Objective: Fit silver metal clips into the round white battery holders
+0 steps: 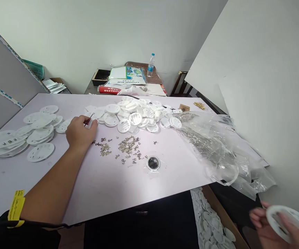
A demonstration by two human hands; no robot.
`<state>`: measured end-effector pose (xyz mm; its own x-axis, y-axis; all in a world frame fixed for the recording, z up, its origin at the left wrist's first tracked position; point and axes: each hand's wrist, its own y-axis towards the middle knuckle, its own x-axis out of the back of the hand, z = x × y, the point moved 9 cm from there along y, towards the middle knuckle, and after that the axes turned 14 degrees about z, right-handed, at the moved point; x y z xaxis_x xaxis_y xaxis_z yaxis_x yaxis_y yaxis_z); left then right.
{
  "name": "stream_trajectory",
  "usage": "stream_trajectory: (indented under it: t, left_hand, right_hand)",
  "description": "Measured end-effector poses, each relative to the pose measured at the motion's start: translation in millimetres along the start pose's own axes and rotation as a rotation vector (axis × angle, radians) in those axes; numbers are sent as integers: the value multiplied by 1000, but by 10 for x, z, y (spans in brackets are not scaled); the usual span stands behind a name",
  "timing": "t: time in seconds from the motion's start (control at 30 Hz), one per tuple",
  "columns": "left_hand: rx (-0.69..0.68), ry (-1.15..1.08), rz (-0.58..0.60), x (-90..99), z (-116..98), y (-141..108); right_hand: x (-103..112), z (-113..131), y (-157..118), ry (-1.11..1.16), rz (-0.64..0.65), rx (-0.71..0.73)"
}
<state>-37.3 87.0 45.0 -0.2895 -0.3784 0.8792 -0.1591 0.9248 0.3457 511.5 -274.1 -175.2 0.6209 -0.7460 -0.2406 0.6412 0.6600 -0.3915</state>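
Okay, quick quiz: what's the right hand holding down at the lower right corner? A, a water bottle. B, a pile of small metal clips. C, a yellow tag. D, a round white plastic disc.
D: the right hand grips a round white plastic disc off the table's edge, blurred at the frame's corner.

A small white plastic piece (89,123) lies on the table, pinched at one end. A round white disc (289,221), blurred, is held tilted low beside the table.

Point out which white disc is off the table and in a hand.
The white disc at the bottom right corner, held in the right hand beside the table edge. All the other discs lie in piles on the table or in the box below.
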Motion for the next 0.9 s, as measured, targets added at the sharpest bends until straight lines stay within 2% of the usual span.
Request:
stream_trajectory:
  t: [0.07,0.13,0.17,0.27,0.33,0.4,0.5,0.6,0.73,0.9]
  left_hand:
    - [-5,85,-6,30,-8,6]
    - [17,183,22,51,-2,23]
    - [44,236,63,45,16,38]
    - [130,349,199,19,93,79]
    - [166,357,213,53,141,103]
    - [189,333,191,99,198,129]
    - [212,296,162,140,294,168]
    - [222,288,167,137,353,184]
    - [232,323,222,96,358,172]
    - [268,375,350,10,378,163]
  right_hand:
    - [-628,148,-23,-114,234,15]
    - [-1355,214,-83,-116,559,-10]
    - [-1730,228,-137,-128,738,-36]
    - [-2668,341,-241,-111,1093,-8]
    - [-3157,359,-251,-87,1230,-27]
    - [-3522,366,-201,-54,1259,-40]
    - [-3961,348,-251,20,1386,-100]
    - [-4228,356,-317,82,1486,-132]
    - [-4398,343,-295,114,1543,-85]
    - [-4442,269,-148,124,1557,78]
